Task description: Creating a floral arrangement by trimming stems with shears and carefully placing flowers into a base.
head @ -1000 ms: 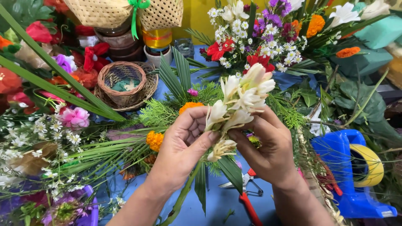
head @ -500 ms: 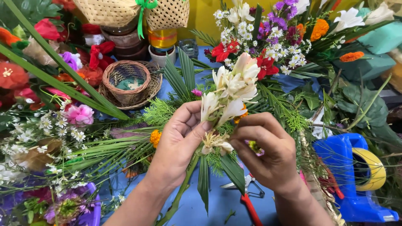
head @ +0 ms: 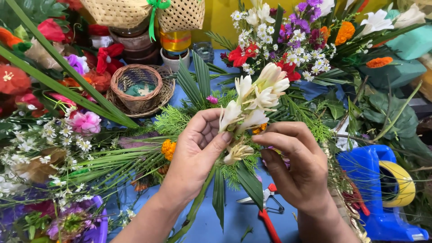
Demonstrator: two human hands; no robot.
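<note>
Left hand (head: 198, 153): grip pinching white tuberose stalk (head: 254, 101), upright for viewing | right hand (head: 297, 168): fingertips pinching a lower bloom | red-handled snips (head: 267, 211) within reach on blue worktop (head: 234, 225)

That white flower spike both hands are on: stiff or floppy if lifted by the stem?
The white flower spike probably nods: its blooms crowd the top above a thin stem. The petals look soft, likely bruising under the left hand or right hand.

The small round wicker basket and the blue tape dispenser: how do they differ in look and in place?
The wicker basket is brown, woven and round; the tape dispenser is smooth blue plastic and holds a yellow roll. The basket sits beyond the left hand; the dispenser lies beside the right hand. Both rest on the blue table.
</note>
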